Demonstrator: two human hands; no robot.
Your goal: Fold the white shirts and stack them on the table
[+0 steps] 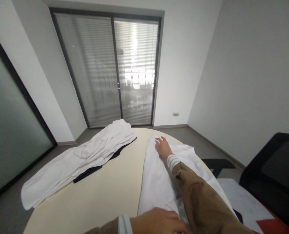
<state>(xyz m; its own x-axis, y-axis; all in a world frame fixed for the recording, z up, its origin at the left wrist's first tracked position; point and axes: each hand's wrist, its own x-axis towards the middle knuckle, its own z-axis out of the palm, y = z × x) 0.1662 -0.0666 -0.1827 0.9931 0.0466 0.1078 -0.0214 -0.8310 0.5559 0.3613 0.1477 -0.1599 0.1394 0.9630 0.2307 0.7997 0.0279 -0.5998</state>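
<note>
Two hands on white cloth at a round table

The round table [107, 191], pale cream and smooth, stands in a room with light grey walls. On its right half lies a white cloth [150, 178], spread mostly flat with shallow creases and reaching the right-hand rim. The right hand [163, 148] rests palm down near the cloth's far end, fingers apart and slightly bent, with no fold visibly pinched. The left hand [156, 221] lies over the near part, its fingers curved; whether they grip the fabric I cannot tell, since the fingertips run out of sight. Both wrists show pale striped cuffs below brown sleeves (the right sleeve [203, 198] crosses above the cloth).

Along the left rim, well apart from the hands, lies a second white fabric [83, 157], long and rumpled, its lower end extending past the table's edge. Dark navy cloth [94, 171] shows beneath it. Bare tabletop separates the two white pieces.

Beyond the table, a dark-framed glazed partition [93, 71] carries horizontal blinds, brighter in the right panel. A small wall plate [176, 114] sits low on the wall beside it. At left stands a frosted glass panel [7, 117]; at right, a black chair [276, 162] with a mesh back, and near it a whitish sheet [244, 196] and something red [272, 226].
</note>
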